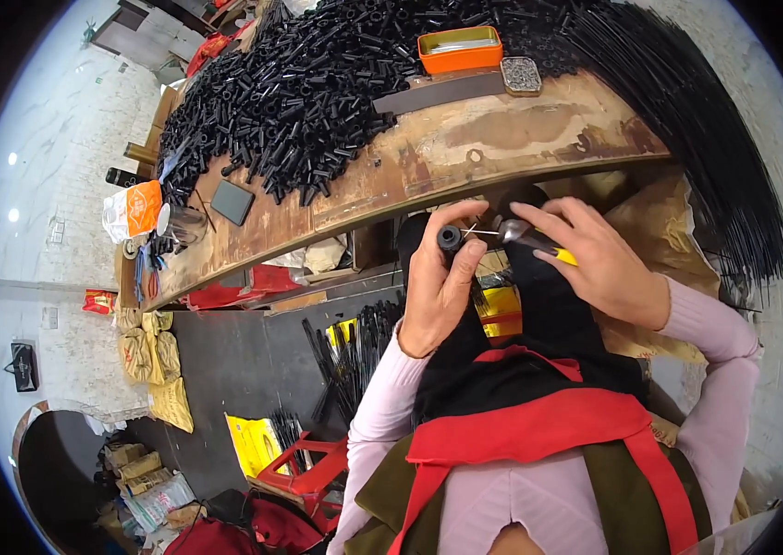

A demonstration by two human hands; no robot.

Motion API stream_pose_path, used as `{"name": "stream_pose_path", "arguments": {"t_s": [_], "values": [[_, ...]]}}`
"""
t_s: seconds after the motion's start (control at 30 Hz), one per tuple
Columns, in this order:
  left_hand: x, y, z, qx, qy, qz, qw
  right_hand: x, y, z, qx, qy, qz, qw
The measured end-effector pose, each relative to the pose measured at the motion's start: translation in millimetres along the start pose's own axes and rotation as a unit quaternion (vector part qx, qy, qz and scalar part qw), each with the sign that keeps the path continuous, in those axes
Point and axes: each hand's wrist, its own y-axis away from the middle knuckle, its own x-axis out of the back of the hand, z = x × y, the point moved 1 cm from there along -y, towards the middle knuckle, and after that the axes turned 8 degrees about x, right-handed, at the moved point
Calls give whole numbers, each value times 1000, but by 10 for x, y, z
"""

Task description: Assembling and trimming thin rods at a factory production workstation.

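Over my lap, just off the table's front edge, my left hand (pixel 442 287) grips a short black plastic tube (pixel 450 239) with its open end facing up. Between that hand's thumb and forefinger sticks out a thin light-coloured pin (pixel 472 230). My right hand (pixel 599 254) is closed round a tool with a rounded shiny metal head (pixel 512 229) and a black-and-yellow handle (pixel 565 256), which looks like a hammer. Its head is close beside the pin; whether they touch I cannot tell.
A big heap of black tubes (pixel 308 92) covers the wooden table (pixel 465 139). Behind are an orange box (pixel 459 49) of thin rods and a small tray of metal bits (pixel 521 76). Long black rods (pixel 697 129) hang at the right. A red stool (pixel 308 467) stands lower left.
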Motion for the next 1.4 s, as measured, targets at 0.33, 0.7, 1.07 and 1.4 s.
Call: {"name": "stream_pose_path", "arguments": {"t_s": [0.33,0.7,1.07,1.4], "values": [[-8,290,190,18,1,-83,996,-39,2,-170,125,213,95,964],[-19,466,401,-10,-68,-203,977,496,123,-526,-133,-259,-311,905],[86,291,446,53,-60,-170,982,698,39,-505,-43,-41,-171,983],[30,223,390,72,-20,-131,989,394,158,-217,178,212,14,961]]}}
